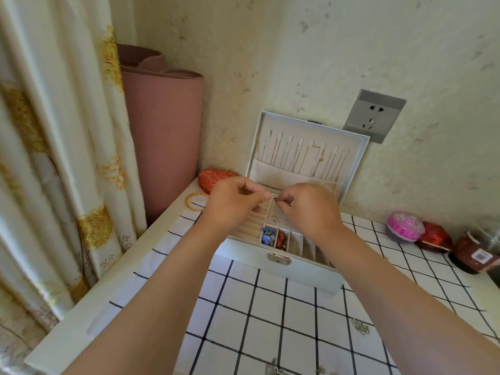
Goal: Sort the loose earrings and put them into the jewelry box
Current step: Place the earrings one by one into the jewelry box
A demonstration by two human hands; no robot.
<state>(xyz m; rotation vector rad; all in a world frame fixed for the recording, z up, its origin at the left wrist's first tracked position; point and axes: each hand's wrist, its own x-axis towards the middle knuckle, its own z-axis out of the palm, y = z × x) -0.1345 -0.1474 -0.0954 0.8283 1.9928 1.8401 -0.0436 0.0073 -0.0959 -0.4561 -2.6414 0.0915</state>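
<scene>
Loose earrings (360, 326) wait on the checked tabletop (270, 307). Over the open jewelry box (284, 266), left hand (238, 201) and right hand (308, 209) together pinch one small earring (276, 199), probably seating it; the next move needs fine aim.

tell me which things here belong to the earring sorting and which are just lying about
Job: jewelry box, earring pinched by right hand, loose earrings.
Lying about: gold bangles, red pouch, pink ball, red box, jar, rolled mat.
</scene>
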